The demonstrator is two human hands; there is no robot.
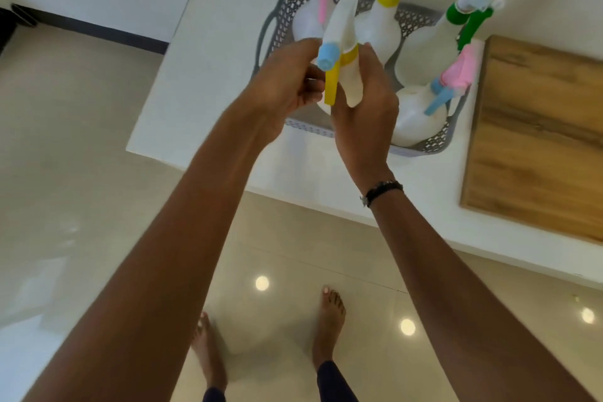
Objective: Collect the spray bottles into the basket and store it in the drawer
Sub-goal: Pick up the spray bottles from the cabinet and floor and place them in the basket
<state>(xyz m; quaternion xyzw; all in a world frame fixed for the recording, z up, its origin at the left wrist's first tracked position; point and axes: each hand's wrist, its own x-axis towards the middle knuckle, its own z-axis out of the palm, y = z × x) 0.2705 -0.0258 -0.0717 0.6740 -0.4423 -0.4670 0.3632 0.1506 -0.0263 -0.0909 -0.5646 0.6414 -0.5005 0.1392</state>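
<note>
Both arms stretched forward, hands close together

The left hand (287,81) curls its fingers inward with the thumb side up; the right hand (362,108), a dark band at its wrist, grips with fingers wrapped. Both forearms are bare and converge from the lower corners.

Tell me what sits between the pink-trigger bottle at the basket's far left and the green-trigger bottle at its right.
In the head view, the yellow-collared spray bottle stands in the basket between the pink-trigger bottle and the green-trigger bottle.
</note>
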